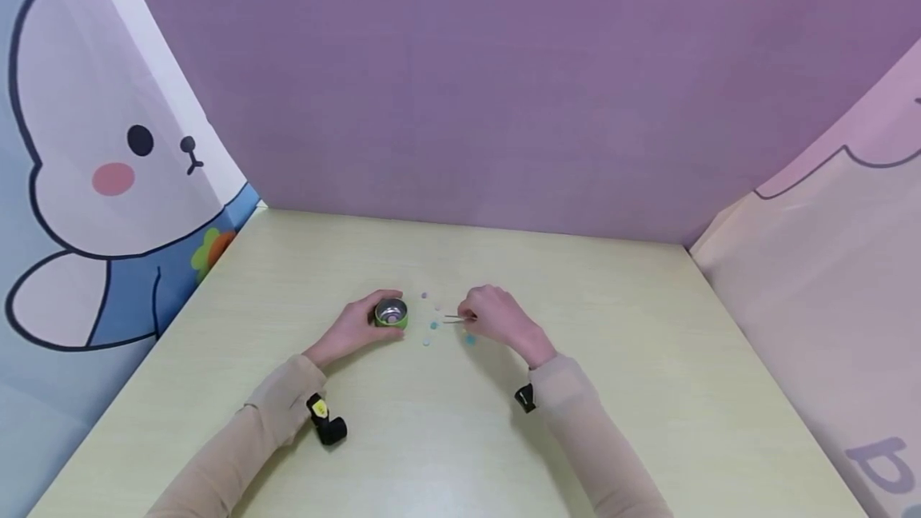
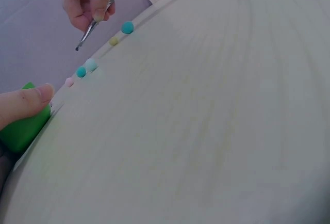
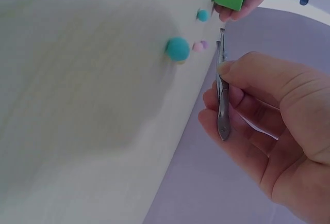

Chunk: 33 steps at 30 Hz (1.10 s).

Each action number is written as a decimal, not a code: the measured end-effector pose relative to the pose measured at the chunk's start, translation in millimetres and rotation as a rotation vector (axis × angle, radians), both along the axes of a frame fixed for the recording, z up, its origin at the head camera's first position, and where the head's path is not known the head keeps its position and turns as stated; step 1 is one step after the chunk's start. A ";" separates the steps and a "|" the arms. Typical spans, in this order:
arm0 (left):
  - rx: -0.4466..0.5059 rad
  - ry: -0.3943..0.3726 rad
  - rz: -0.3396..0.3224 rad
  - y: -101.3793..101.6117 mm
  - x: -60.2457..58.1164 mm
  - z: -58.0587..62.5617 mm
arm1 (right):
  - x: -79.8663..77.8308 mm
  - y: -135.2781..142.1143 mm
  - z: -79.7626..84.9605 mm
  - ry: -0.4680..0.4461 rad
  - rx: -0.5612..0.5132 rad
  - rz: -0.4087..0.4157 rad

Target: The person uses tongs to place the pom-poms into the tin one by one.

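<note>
My left hand (image 1: 354,329) curves its thumb and fingers round a small green cup (image 1: 402,324) with a shiny metal inside, which stands on the table. Between thumb and fingers, my right hand (image 1: 499,316) pinches silver tweezers (image 3: 223,102). Their tips are apart, with nothing between them, and point toward the cup. Several small fuzzy balls lie between the hands: a larger teal ball (image 3: 178,49), a smaller teal ball (image 2: 81,72), a pale blue ball (image 2: 91,64), a yellow ball (image 2: 114,41), a pink ball (image 2: 69,82) and a purple ball (image 1: 424,295).
The pale wooden table (image 1: 432,438) runs back to a purple panel (image 1: 468,86). A cartoon-printed cloth (image 1: 79,126) hangs at the left, and a pinkish cloth (image 1: 827,286) at the right. A black wrist camera (image 1: 329,428) sits by the left sleeve.
</note>
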<state>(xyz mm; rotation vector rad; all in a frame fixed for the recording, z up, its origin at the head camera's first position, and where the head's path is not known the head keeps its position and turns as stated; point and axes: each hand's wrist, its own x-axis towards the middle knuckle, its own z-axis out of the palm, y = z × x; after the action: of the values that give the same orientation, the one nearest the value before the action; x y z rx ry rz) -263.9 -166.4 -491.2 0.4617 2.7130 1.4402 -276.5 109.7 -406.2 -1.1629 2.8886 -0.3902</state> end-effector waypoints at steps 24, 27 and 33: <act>0.009 -0.017 -0.007 0.2 -0.6 -2.1 | 4.1 24.4 -12.7 -0.034 0.011 -0.026; 0.011 -0.016 -0.009 0.1 -0.9 -3.3 | 4.3 25.7 -13.9 -0.037 0.007 -0.031; 0.013 -0.001 -0.008 0.3 -2.4 -4.2 | 4.3 27.2 -15.4 -0.036 0.008 -0.045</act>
<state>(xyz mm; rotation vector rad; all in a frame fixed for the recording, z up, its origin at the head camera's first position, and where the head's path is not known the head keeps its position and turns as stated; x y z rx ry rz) -266.3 -166.1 -495.4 0.4725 2.6998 1.4561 -272.3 136.9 -421.6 -1.0793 2.8869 -0.3953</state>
